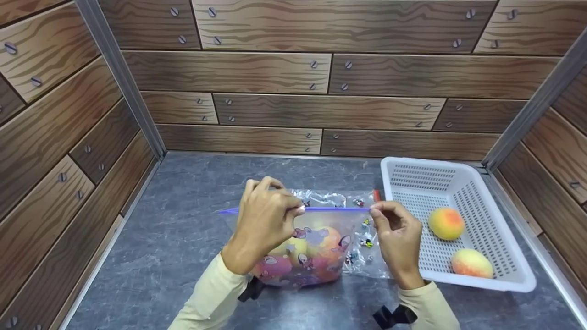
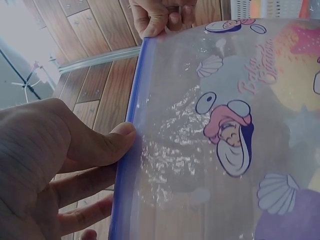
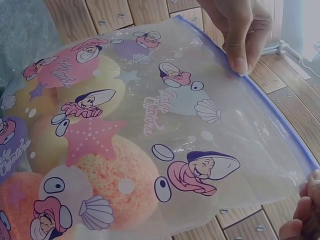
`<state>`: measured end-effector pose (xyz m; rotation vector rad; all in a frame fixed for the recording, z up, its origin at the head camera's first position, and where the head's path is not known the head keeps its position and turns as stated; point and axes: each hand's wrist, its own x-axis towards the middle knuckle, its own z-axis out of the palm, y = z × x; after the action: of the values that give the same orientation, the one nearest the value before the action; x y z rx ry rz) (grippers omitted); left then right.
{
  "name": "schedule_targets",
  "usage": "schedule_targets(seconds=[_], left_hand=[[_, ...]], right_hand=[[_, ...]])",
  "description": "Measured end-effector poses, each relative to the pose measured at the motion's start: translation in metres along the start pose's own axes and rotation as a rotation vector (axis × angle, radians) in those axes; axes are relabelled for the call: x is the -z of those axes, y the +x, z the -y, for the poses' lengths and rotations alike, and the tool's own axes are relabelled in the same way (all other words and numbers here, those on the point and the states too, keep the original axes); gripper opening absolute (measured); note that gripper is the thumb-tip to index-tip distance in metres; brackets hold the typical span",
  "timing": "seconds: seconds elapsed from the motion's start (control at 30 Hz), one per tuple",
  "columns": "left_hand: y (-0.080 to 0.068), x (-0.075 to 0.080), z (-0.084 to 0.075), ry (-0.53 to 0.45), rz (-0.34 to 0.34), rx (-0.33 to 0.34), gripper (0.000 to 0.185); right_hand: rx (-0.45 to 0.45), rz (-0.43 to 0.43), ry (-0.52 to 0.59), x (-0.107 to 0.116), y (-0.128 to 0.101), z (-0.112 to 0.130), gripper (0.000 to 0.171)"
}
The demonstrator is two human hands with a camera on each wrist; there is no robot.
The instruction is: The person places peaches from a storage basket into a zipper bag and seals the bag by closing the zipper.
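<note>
**Both hands on the bag's zip strip**

While the grey tabletop (image 1: 183, 238) spreads out under everything, the white slotted basket (image 1: 500, 215) sits on it at my right, holding two peaches (image 1: 446, 223) that lie apart from each other. Just left of the basket, nearly touching its near wall, stands the clear zip bag (image 1: 316, 247), printed with cartoon shells and starfish (the lettering is too small for me to read in the head view). Several more peaches fill its lower part, their yellow and pink skins showing through the plastic. Along its top runs the blue zip strip (image 1: 330, 209), stretched level between my hands. My left hand (image 1: 266, 220) pinches the strip near its left part, thumb pressed on the plastic and fingers curled behind. My right hand (image 1: 396, 229) pinches the strip's right end between thumb and fingertips, beside the basket's corner.
</note>
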<state>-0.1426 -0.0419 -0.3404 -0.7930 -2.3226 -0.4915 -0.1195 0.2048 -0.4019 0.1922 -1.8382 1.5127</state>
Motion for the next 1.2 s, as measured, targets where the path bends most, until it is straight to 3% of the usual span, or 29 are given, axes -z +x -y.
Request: schedule_targets(seconds=[0.5, 1.2], left_hand=[[-0.015, 0.015, 0.022, -0.015, 0.008, 0.075, 0.005], [-0.030, 0.030, 0.043, -0.006, -0.005, 0.101, 0.006]], right_hand=[[-0.052, 0.006, 0.008, 0.001, 0.000, 0.001, 0.004], [-0.042, -0.003, -0.021, 0.000, 0.002, 0.002, 0.004]])
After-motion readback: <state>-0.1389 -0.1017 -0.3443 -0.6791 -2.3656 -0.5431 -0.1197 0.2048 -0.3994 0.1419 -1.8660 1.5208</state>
